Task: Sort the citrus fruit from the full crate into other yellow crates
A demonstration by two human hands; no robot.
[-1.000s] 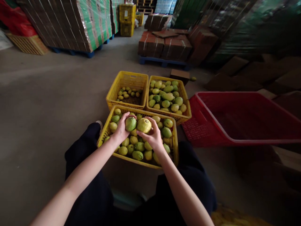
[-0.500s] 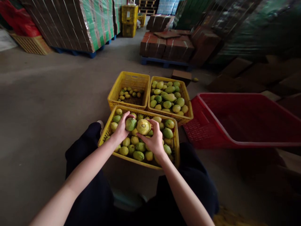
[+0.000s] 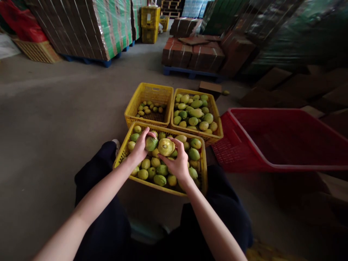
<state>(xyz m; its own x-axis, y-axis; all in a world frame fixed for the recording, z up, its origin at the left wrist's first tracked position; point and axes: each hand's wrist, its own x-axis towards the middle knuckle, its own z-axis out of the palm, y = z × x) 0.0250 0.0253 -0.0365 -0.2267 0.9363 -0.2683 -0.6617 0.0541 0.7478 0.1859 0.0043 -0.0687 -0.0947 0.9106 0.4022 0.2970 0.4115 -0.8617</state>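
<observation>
My left hand (image 3: 139, 148) is closed round a green lemon (image 3: 151, 144), its fingers behind the fruit. Beside it, my right hand (image 3: 178, 159) grips a yellow lemon (image 3: 166, 146) between thumb and fingers, with one pointed end facing me. Both fruits are held above the near yellow crate (image 3: 160, 187), close to each other. Many green and yellow lemons (image 3: 160, 180) lie in that crate, partly hidden by my hands and forearms.
Behind stand a yellow crate (image 3: 132, 105) with a few small lemons and another crate (image 3: 219, 125) full of larger ones. A big red crate (image 3: 236, 145) stands at the right. Flat boxes (image 3: 193, 54) are stacked on a blue pallet farther back.
The green lemon in my left hand has turned slightly. Otherwise both hands stay in nearly the same place, holding the same fruits.
</observation>
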